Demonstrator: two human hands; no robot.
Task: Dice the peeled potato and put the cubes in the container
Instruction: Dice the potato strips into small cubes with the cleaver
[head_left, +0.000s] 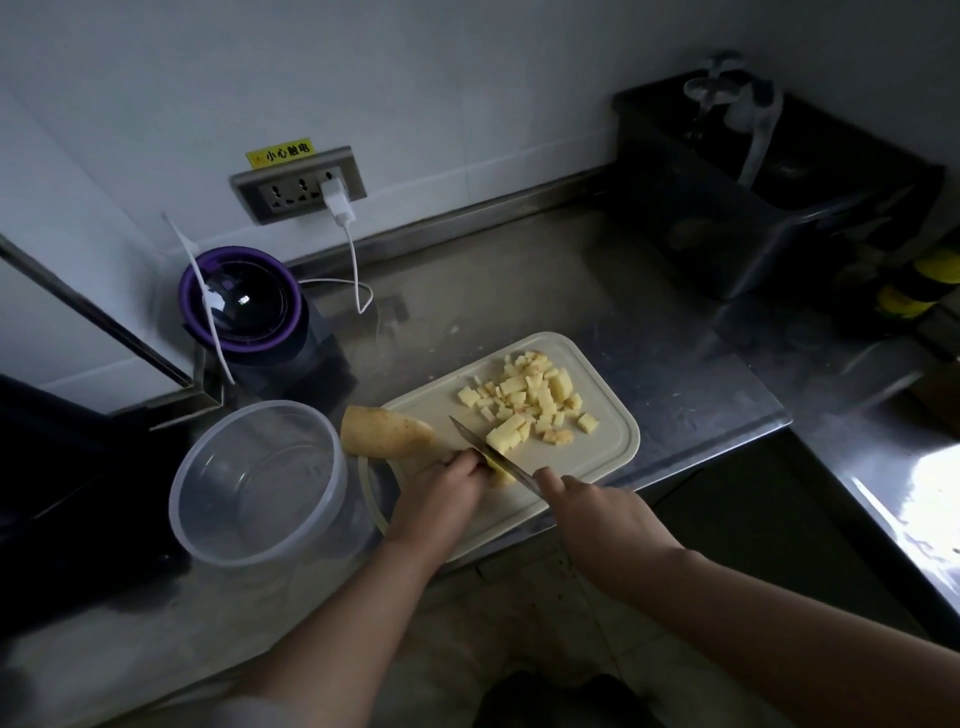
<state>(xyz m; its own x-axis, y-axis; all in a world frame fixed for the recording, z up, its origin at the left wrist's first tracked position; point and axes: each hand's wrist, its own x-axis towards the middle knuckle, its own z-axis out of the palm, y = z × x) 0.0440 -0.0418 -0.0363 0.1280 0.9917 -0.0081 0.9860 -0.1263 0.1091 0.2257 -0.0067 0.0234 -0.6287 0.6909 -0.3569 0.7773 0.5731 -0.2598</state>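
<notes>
Fingers (466, 463): left hand (441, 491) curled round a potato piece (501, 475) on the board (615, 447); right hand (597, 512) wrapped round the knife (488, 456).
Blade: lay across that piece.
Cubes (530, 400): lay heaped on the board's far side.
Container (208, 499): stood just left of the board.

A plain white wall (467, 78) runs behind a stainless steel counter (519, 280) that turns a corner on the right. There a bright patch of light (930, 493) glares off the metal — the rest of the room is dim. A grey triple socket panel (298, 187) sits low on the wall under a yellow warning sticker (280, 151), with a white charger (336, 200) in its right outlet. A dark sink (727, 223) with a tap (722, 78) fills the far right corner. Pale floor tiles (519, 649) show below the counter's edge.
</notes>
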